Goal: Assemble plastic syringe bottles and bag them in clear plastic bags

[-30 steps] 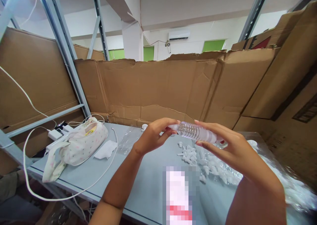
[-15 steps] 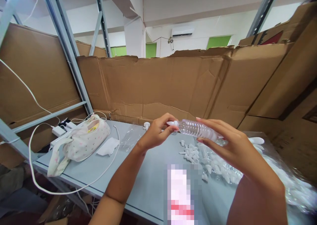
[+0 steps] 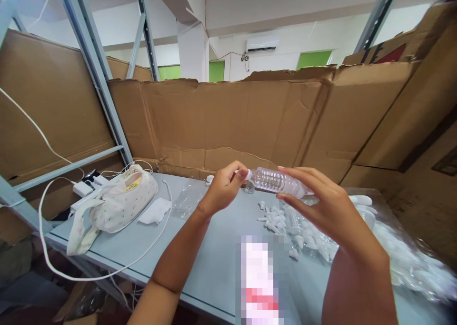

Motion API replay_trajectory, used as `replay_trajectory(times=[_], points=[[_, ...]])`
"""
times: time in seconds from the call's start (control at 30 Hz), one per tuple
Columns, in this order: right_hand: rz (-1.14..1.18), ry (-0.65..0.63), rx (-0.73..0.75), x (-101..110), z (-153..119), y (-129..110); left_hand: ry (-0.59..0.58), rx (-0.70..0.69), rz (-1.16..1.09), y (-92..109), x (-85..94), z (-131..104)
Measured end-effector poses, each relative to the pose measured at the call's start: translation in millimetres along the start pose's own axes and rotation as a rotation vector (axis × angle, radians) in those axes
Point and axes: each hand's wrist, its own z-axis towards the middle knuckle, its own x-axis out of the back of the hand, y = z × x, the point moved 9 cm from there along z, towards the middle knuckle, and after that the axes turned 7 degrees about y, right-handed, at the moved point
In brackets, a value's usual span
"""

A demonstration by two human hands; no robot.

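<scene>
A clear ribbed plastic bottle point(image 3: 273, 180) lies nearly level in the air between my two hands, its neck toward the left. My left hand point(image 3: 225, 184) pinches the white cap at the bottle's neck, and the fingers cover most of that cap. At the other end, my right hand point(image 3: 314, 191) grips the bottle's body between thumb and fingers. Small white plastic pieces point(image 3: 273, 218) lie in a loose pile on the table below the right hand. Beside them, clear bags of white parts point(image 3: 317, 239) spread under and behind my right forearm.
A grey table point(image 3: 207, 263) carries a patterned fabric pouch point(image 3: 123, 201), a white tissue point(image 3: 155, 210), and a looping white cable point(image 3: 107, 278) at left. A blurred pale item point(image 3: 257, 272) lies at front. Cardboard walls point(image 3: 221, 120) close off the back and sides.
The bottle and my right hand have shifted slightly left. My left fingers have closed further over the cap, whose pointed tip showed before and is now covered.
</scene>
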Motion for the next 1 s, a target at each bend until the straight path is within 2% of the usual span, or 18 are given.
replay_trajectory(times=[0.17, 0.27, 0.33, 0.4, 0.57, 0.63, 0.7, 0.83, 0.9, 1.0], points=[[-0.089, 0.059, 0.041, 0, 1, -10, 0.073, 0.066, -0.041, -11, -2.5, 1], [-0.083, 0.058, 0.042, -5, 2, -18, 0.224, 0.083, -0.088, -11, 6.2, -1], [0.016, -0.021, 0.016, -15, 2, -21, 0.307, 0.052, -0.098, -7, 14.1, -3], [0.170, -0.137, -0.013, -26, 1, -22, 0.331, -0.037, -0.075, 4, 19.9, -6], [0.630, -0.382, -0.069, -50, -4, -20, 0.311, -0.423, 0.077, 48, 25.4, -18], [0.681, -0.397, -0.092, -55, -4, -17, 0.323, -0.459, 0.111, 52, 26.6, -19], [0.575, -0.303, -0.121, -52, -1, -11, 0.345, -0.356, 0.092, 42, 29.4, -14], [0.280, -0.076, -0.093, -41, 5, -14, 0.311, -0.032, -0.053, 3, 26.8, -1], [0.262, -0.060, -0.097, -45, 6, -18, 0.304, 0.041, -0.105, -7, 25.7, 2], [0.422, -0.133, -0.161, -60, 4, -17, 0.334, 0.055, -0.153, -9, 30.7, 1]])
